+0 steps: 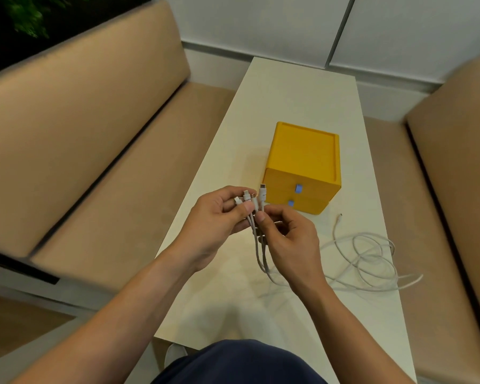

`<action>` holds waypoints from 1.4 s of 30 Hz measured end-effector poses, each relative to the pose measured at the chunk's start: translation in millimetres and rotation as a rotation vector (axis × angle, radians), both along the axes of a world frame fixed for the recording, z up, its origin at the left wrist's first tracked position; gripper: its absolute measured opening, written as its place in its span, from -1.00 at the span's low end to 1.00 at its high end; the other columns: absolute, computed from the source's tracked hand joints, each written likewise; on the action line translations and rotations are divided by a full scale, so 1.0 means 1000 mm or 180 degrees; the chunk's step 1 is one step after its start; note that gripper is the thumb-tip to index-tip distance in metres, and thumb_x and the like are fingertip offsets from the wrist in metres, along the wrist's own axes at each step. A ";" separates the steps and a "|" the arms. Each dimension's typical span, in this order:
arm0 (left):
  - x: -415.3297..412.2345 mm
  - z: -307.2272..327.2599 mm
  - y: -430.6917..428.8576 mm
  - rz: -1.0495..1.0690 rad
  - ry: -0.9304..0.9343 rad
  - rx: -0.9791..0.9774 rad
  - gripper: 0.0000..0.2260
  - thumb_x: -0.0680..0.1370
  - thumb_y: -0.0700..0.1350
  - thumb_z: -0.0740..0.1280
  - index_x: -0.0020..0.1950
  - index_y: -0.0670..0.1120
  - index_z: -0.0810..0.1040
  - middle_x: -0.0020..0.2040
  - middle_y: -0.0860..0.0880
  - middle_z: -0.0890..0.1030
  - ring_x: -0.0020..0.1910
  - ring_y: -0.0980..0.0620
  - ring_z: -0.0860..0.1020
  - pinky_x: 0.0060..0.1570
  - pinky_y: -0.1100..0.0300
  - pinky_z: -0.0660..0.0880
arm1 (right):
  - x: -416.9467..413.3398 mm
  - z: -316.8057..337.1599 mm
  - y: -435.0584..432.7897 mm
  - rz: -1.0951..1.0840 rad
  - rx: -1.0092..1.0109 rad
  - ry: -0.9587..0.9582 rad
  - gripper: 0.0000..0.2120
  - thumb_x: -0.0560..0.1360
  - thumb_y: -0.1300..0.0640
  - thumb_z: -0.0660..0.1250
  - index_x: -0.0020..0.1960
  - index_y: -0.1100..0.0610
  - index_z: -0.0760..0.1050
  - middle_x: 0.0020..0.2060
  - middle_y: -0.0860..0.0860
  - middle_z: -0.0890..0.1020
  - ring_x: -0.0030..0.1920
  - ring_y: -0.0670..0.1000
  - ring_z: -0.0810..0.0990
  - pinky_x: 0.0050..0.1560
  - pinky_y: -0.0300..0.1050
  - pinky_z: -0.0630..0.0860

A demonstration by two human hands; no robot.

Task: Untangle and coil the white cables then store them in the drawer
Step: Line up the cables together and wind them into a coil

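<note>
Tabletop point(288, 101): plugs point(250, 199) (perhaps four) in left hand point(216, 217)

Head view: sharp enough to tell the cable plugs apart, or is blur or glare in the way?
Head view: centre sharp, the plugs held by the left hand and right hand read separately; soft light, no glare; the loose cables show little contrast on the pale table; the sofa bends and smears toward the frame edges.

Soft, even light is falling on my surface point(294, 101); faint shadows are pooling near me, and the edges are blurring and bending.
</note>
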State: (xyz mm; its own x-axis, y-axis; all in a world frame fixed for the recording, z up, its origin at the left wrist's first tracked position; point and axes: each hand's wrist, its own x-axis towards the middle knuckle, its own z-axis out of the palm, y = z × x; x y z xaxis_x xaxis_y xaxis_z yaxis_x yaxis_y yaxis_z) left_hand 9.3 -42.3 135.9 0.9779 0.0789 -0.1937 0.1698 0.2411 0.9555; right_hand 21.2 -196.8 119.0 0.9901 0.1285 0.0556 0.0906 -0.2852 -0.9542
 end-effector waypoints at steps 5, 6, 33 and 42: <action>-0.001 -0.002 -0.001 -0.0070 -0.0034 0.0133 -0.80 0.65 -0.28 0.34 0.24 -0.14 0.65 0.02 -0.07 0.76 0.01 0.05 0.71 0.05 0.22 0.62 | 0.005 0.002 -0.001 -0.0093 -0.0039 -0.0144 -0.97 0.59 0.07 0.44 0.00 -0.04 0.67 -0.19 -0.15 0.71 -0.21 -0.03 0.71 -0.15 0.14 0.66; -0.001 -0.002 -0.002 -0.0044 -0.0035 0.0118 -0.80 0.64 -0.27 0.34 0.24 -0.15 0.65 0.01 -0.07 0.76 0.01 0.05 0.71 0.06 0.20 0.63 | 0.006 0.003 -0.001 -0.0068 -0.0040 -0.0131 -0.97 0.58 0.08 0.45 0.00 -0.03 0.67 -0.20 -0.14 0.71 -0.23 -0.03 0.71 -0.17 0.14 0.66; -0.008 0.005 0.004 0.0166 -0.0043 -0.0040 -0.83 0.65 -0.24 0.34 0.19 -0.13 0.67 0.08 -0.15 0.74 0.02 -0.01 0.72 -0.03 0.19 0.63 | -0.004 0.004 0.001 -0.0008 0.0129 -0.0358 -0.88 0.59 0.00 0.44 0.05 -0.19 0.71 -0.09 -0.20 0.74 -0.09 -0.05 0.67 -0.13 -0.11 0.60; -0.010 0.003 0.006 0.0129 -0.0016 -0.0049 -0.81 0.65 -0.27 0.34 0.24 -0.17 0.64 0.09 -0.16 0.73 0.03 -0.03 0.72 -0.02 0.19 0.64 | 0.001 0.013 0.002 -0.0053 0.0483 0.0136 -0.94 0.52 0.02 0.52 -0.01 -0.09 0.73 -0.15 -0.16 0.75 -0.19 -0.05 0.70 -0.20 -0.20 0.64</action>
State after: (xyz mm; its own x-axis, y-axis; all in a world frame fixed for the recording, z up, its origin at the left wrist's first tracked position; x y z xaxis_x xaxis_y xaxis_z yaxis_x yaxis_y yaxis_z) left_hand -0.4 -35.8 138.8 0.9749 0.1157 -0.1903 0.1548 0.2624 0.9525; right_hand 22.6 -195.1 132.1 0.9939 0.1055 0.0311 0.0456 -0.1385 -0.9893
